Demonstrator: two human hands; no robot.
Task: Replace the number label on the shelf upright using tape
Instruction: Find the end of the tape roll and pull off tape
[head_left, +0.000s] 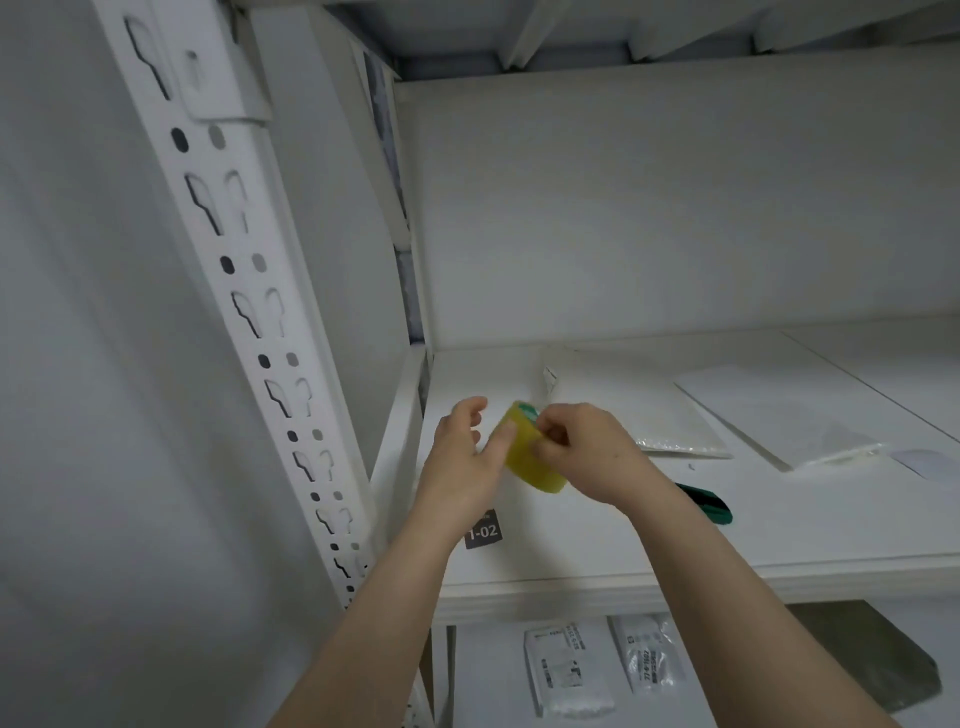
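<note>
Both hands work a yellow tape roll (530, 457) held just above the shelf board (571, 540), to the right of the upright (249, 291). Left hand (462, 462) cups the roll's left side, thumb across its face, fingers behind; grasp looks firm enough to stop it spinning. Right hand (587, 449) has fingertips pinched at the roll's upper rim, probably picking at the tape end; whether a free end is already lifted, cannot tell, motion blur there.

Roll is held close to the upright, likely so a pulled strip goes straight to the post. Label (483, 530), dark with "1-02", lies flat on the board below the left wrist, partly covered by it, to the right of the upright's lower part. Placed within reach for taping. It is not on the upright; no label visible on the upright in this view.

Green-black cutter (709, 506) lies on the board, farther right of the upright, partly hidden behind the right forearm, probably parked for cutting the strip. White bags (769, 415) sit farther right still, not involved.

Judged stage: tape prep; sticking the label is not yet done.
</note>
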